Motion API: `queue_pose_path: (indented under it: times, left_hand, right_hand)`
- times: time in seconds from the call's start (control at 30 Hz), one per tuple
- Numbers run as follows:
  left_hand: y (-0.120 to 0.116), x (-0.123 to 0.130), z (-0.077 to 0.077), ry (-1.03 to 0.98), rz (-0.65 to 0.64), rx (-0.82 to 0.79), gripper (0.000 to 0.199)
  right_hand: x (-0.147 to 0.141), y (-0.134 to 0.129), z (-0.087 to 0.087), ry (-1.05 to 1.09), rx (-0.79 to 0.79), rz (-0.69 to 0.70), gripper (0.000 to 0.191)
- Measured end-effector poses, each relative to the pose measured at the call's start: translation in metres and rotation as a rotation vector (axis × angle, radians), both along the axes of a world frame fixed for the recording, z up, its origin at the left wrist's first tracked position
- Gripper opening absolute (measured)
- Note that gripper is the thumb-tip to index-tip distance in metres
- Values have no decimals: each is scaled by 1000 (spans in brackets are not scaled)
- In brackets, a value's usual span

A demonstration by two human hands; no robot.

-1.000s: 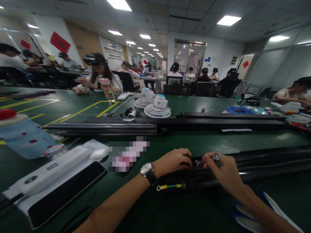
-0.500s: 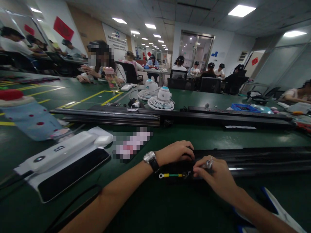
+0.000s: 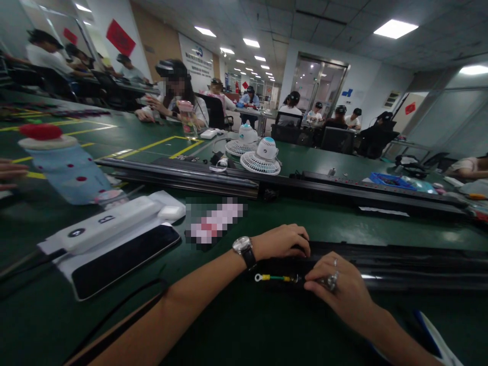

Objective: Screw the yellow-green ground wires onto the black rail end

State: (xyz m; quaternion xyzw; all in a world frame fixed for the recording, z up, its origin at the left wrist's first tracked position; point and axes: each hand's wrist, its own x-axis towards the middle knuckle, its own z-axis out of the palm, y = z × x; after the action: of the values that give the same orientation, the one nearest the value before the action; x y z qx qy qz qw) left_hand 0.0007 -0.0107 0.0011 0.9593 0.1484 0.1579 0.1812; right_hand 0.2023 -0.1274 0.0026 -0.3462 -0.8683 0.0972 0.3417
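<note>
A long black profile (image 3: 419, 264) lies across the table in front of me, and its left end is dark and hard to make out. My left hand (image 3: 286, 242), with a watch on its wrist, is curled over that end and holds it. Just to the right, my right hand (image 3: 339, 282) is closed in a pinch at the profile's near side; what its fingertips grip is hidden. A short yellow-green wire (image 3: 275, 278) with a ring terminal sticks out to the left from beside those fingertips.
To the left lie a phone (image 3: 125, 259), a white boxy device (image 3: 110, 223) and a blue bottle-shaped pouch (image 3: 72, 168). Other long bars (image 3: 183, 175) and two small white fans (image 3: 263, 156) stand farther back. A blue-white tool handle (image 3: 438, 335) lies at lower right. Co-workers sit beyond.
The whole view has shifted slightly to the left, so things appear farther right. Both hands stay at the profile's end, the right one turned a little. Another person's hand now shows at the left edge.
</note>
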Motion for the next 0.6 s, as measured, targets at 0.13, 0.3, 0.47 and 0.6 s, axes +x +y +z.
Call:
queue_pose_path:
  times: [0.13,0.3,0.47,0.6]
  left_hand:
    - [0,0,0,16,-1,-8,15]
    - [1,0,-1,23,3,-25,28]
    - [1,2,-1,14,-7,-46,32]
    - [-1,7,0,-19,-8,-85,36]
  right_hand:
    - [-1,0,3,-18,-33,7,10]
    - [4,1,13,-104,-14,59,14]
    - [8,0,17,-21,-29,-2,16]
    - [3,-2,11,-13,-77,-11,13]
